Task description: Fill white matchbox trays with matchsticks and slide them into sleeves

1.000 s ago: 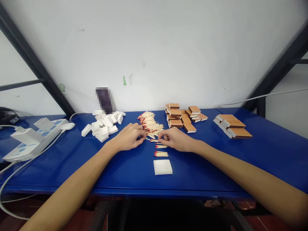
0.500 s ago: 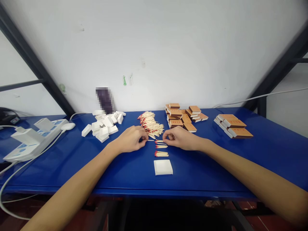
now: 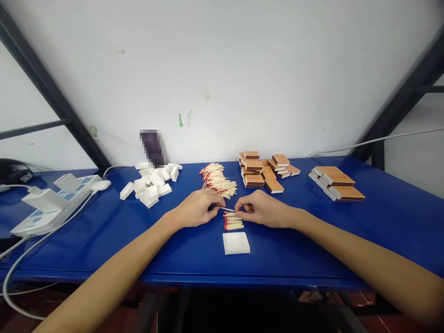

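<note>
My left hand [image 3: 200,208] pinches one end of a single match [image 3: 227,209], which points to the right. At the match's other end, the thumb and fingertips of my right hand [image 3: 265,209] are closed together. Just below them a small group of matches [image 3: 234,223] lies side by side, red heads to the left; my right fingertips partly cover its upper edge. A white, shallow matchbox tray [image 3: 236,243] lies nearer to me. Beyond my hands is a large heap of loose matches [image 3: 218,179], and my left knuckles overlap its lower edge.
White matchbox trays [image 3: 152,182] are piled at the back left, before a blurred dark object [image 3: 153,147]. Orange matchbox sleeves [image 3: 253,165] stand heaped at the back. More stacked matchboxes [image 3: 336,180] lie on the right. A power strip [image 3: 52,212] with cables occupies the left.
Both hands have moved slightly toward me and closer together. The separate upper matches now lie against the lower group, forming one bunch. The left hand's match now reaches the right fingertips.
</note>
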Action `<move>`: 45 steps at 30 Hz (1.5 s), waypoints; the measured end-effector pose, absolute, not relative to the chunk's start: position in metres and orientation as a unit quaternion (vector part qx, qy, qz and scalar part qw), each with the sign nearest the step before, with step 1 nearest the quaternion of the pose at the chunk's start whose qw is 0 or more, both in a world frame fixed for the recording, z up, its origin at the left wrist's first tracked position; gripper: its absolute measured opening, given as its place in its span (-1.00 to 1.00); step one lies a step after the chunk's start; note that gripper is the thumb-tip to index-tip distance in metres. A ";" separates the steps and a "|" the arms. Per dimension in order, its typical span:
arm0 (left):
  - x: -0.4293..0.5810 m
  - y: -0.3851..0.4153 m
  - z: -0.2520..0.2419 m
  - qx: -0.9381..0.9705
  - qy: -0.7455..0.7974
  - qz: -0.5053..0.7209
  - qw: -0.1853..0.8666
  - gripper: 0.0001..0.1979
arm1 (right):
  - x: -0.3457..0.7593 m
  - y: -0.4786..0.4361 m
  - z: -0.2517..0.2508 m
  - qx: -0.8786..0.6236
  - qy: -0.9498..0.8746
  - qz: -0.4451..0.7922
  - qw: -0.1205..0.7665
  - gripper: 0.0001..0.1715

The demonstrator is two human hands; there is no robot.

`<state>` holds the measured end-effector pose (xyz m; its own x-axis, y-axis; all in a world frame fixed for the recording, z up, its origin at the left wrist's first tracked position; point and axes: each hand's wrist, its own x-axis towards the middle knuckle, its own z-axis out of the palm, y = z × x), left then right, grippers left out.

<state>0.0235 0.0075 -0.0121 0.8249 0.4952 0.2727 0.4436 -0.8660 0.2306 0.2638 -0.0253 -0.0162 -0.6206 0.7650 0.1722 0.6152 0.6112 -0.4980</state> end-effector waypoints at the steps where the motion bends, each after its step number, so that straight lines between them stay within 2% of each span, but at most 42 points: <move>1: 0.025 0.007 -0.013 0.952 0.241 0.165 0.084 -0.78 | 0.263 -0.026 -0.017 -0.389 -0.879 0.197 0.190 -0.80; 10: 0.029 0.003 -0.011 0.954 0.225 0.169 0.106 -0.79 | 0.267 -0.026 -0.015 -0.407 -0.864 0.175 0.240 -0.82; 21: 0.026 0.001 -0.009 0.941 0.229 0.210 0.133 -0.70 | 0.265 -0.027 -0.016 -0.383 -0.877 0.197 0.213 -0.75; 25: 0.018 0.011 -0.013 0.936 0.242 0.243 0.080 -0.66 | 0.262 -0.029 -0.014 -0.391 -0.876 0.195 0.203 -0.74; 32: 0.000 0.028 -0.008 0.929 0.302 0.208 -0.049 -0.76 | 0.262 -0.030 -0.016 -0.392 -0.876 0.196 0.203 -0.77; 45: -0.002 0.028 -0.003 0.941 0.294 0.156 -0.053 -0.84 | 0.263 -0.029 -0.015 -0.393 -0.860 0.246 0.211 -0.70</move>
